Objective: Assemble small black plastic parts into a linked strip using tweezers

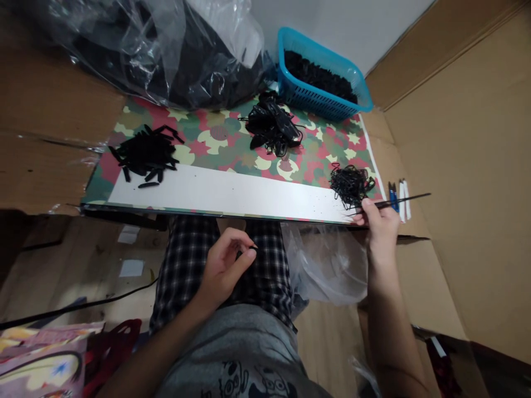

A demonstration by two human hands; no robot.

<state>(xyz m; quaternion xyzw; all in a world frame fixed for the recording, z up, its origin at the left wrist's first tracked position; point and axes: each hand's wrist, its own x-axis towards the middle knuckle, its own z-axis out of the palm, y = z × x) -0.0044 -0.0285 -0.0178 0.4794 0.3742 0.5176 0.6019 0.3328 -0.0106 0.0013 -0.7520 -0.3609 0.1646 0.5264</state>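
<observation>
My left hand hovers over my lap in front of the table, its fingers pinched on a small black piece. At the table's right front edge my right hand grips a thin black rod that points to the right. Its near end reaches into a tangle of thin black loops just above the hand. A pile of flat black strips lies at the table's left. In the middle of the table is a heap of black assembled pieces.
The low table has a camouflage-patterned cloth and a white front strip. A blue basket of black parts stands at the back right, a large plastic bag of black material at the back left. Blue snips lie by the right edge. Cardboard surrounds the table.
</observation>
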